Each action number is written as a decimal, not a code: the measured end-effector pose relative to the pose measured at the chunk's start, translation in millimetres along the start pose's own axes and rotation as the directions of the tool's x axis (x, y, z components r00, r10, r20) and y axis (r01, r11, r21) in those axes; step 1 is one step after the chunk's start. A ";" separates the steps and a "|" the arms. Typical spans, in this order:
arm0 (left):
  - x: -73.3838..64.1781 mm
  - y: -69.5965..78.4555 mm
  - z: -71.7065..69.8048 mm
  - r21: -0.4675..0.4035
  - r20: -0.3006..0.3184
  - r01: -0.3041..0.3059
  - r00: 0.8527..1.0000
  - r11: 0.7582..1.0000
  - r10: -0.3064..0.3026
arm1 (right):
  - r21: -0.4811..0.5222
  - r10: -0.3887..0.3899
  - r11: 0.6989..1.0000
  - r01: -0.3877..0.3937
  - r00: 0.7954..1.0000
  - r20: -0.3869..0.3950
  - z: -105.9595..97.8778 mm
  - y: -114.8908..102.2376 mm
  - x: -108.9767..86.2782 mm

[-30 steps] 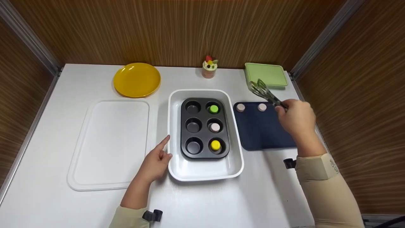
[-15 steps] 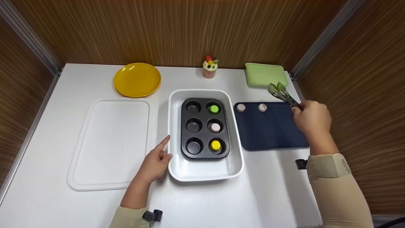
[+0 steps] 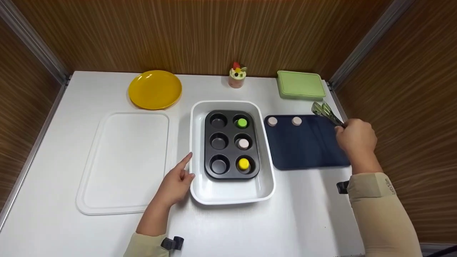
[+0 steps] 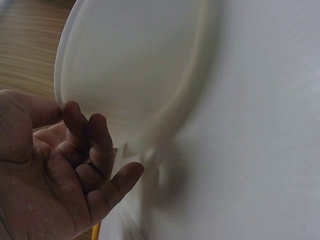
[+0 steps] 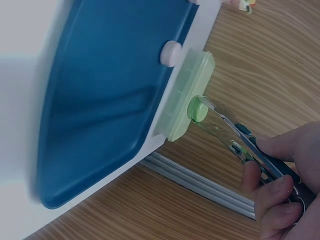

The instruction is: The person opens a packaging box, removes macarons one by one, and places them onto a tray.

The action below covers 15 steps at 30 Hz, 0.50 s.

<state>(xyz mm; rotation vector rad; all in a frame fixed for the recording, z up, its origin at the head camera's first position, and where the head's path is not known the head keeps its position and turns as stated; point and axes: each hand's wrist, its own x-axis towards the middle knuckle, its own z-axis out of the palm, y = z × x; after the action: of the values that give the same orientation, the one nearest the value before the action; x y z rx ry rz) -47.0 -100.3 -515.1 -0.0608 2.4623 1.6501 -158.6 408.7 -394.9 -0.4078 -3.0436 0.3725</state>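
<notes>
My left hand [image 3: 175, 185] touches the left rim of a white basin [image 3: 228, 194], index finger stretched along it; in the left wrist view, the other fingers bend loosely beside the basin's outer wall [image 4: 135, 60]. Inside the basin lies a dark muffin tin [image 3: 230, 142]. Its right-hand cups hold a green piece [image 3: 242, 123], a pale pink piece [image 3: 243, 144] and a yellow piece [image 3: 244, 164]. My right hand [image 3: 358, 139] grips clear tongs [image 3: 330, 115] above a navy tray [image 3: 303, 150]. Between the tong tips, the right wrist view shows a round green piece [image 5: 199, 110].
Two pale pink pieces, one nearer [image 3: 272, 121] and one farther right [image 3: 296, 121], sit along the navy tray's back edge. Behind stand a light green box [image 3: 301, 85], a dessert cup [image 3: 237, 76] and a yellow plate [image 3: 155, 89]. A white lid [image 3: 128, 160] lies left.
My right hand has moved right with the tongs, then lowered slightly over the navy tray's back right part. The left hand and the basin have stayed in place.
</notes>
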 end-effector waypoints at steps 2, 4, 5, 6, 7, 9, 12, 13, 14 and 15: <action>0.6 -1.2 0.0 0.001 -0.001 -0.010 1.000 1.000 0.010 | -0.007 0.012 1.000 -0.012 1.000 0.017 1.5 2.5 0.8; 0.9 -1.9 0.0 0.001 -0.002 -0.017 1.000 1.000 0.017 | -0.012 0.024 1.000 -0.024 0.999 0.032 2.8 4.3 1.5; 1.0 -2.1 0.0 0.002 -0.003 -0.018 1.000 1.000 0.018 | -0.014 0.030 0.999 -0.029 0.999 0.038 3.5 5.3 2.0; 1.0 -2.3 0.0 0.002 -0.004 -0.020 1.000 1.000 0.020 | -0.016 0.034 0.999 -0.033 0.999 0.042 4.3 6.0 2.5; 1.0 -2.3 0.1 0.002 -0.005 -0.020 1.000 1.000 0.020 | -0.020 0.038 0.999 -0.037 0.998 0.046 4.8 6.6 2.7; 0.9 -2.4 0.1 0.000 -0.004 -0.020 1.000 1.000 0.020 | -0.026 0.042 0.999 -0.040 0.998 0.051 6.5 8.0 3.4; 1.0 -2.6 0.2 -0.001 -0.004 -0.016 1.000 1.000 0.016 | -0.033 0.046 0.998 -0.044 0.997 0.057 9.2 10.5 3.8; 1.0 -2.7 0.2 -0.001 -0.005 -0.016 1.000 1.000 0.016 | -0.036 0.047 0.998 -0.045 0.997 0.062 10.1 11.7 3.8; 1.0 -2.6 0.3 -0.001 -0.004 -0.015 1.000 1.000 0.015 | -0.037 0.047 0.998 -0.045 0.997 0.066 11.2 12.8 3.9; 1.0 -2.4 0.3 -0.001 -0.004 -0.012 1.000 1.000 0.012 | -0.037 0.049 0.998 -0.047 0.996 0.068 12.2 14.0 3.9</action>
<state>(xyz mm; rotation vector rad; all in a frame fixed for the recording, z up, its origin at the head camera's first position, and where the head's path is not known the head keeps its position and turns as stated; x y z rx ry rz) -47.6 -100.8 -517.5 -0.0493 2.4698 1.6581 -159.7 420.0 -410.1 -0.4807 -3.1167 0.3426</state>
